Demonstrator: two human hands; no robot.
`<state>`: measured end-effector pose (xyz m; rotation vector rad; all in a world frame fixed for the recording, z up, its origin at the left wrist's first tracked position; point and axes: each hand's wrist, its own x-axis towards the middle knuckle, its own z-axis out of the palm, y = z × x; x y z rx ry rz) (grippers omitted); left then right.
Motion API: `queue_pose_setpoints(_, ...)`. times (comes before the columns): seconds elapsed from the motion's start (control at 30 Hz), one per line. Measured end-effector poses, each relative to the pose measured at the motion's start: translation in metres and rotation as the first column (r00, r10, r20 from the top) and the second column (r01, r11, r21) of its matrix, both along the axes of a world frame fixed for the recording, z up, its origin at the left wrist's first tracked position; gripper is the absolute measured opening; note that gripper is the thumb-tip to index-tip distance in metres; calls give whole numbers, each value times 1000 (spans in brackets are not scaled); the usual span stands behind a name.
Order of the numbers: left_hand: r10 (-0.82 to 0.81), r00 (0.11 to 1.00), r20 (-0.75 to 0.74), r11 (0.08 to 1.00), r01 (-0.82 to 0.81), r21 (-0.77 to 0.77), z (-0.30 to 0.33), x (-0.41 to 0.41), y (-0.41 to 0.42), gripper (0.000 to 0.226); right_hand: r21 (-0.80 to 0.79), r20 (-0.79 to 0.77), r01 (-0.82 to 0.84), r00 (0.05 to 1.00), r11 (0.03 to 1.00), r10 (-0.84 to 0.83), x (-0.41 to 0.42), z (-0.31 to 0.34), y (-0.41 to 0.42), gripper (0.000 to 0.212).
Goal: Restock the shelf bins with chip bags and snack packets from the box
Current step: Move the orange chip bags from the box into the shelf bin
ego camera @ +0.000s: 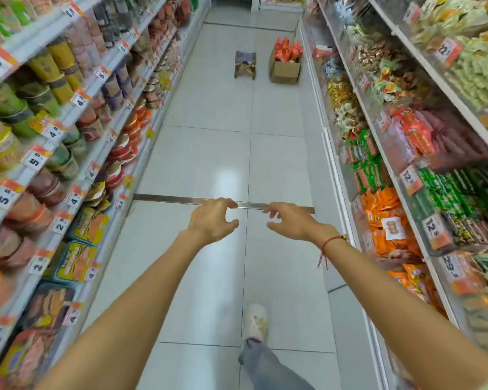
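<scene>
Standing far down the aisle, box [284, 69] of red-orange chip bags [288, 49]

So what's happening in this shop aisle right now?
A person is in a snack aisle with both bare arms stretched forward. The left hand and the right hand hold nothing, fingers loosely curled. Far down the pale tiled floor sits an open brown cardboard box stuffed with red-orange chip bags, beside a small folding stool. No bag has been picked up yet.
</scene>
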<state>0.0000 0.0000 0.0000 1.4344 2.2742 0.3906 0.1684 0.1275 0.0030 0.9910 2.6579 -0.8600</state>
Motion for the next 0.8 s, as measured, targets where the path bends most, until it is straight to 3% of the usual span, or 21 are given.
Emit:
queue_pose_setpoints(0.33, 131, 981, 141, 988, -117, -105, -28, -86, 165, 39, -65, 81, -40, 996, 997, 45, -93, -29, 176, 42)
queue_pose_setpoints(0.57, 99, 984, 149, 989, -81, -122, -40, -187, 288, 44, -43, 72, -79, 994, 996, 82, -202, -38, 296, 43)
queue_pose_setpoints(0.7, 78, 974, 214, 995, -63, -79, -35, -259, 366, 45, -57, 10, -29, 1000, 998, 30, -268, -33, 370, 40)
queue_pose_setpoints(0.8, 57, 983, 175, 997, -47, -57, -30, -311, 427, 45, -32, -7, 7, 1000, 999, -8, -311, -26, 433, 40)
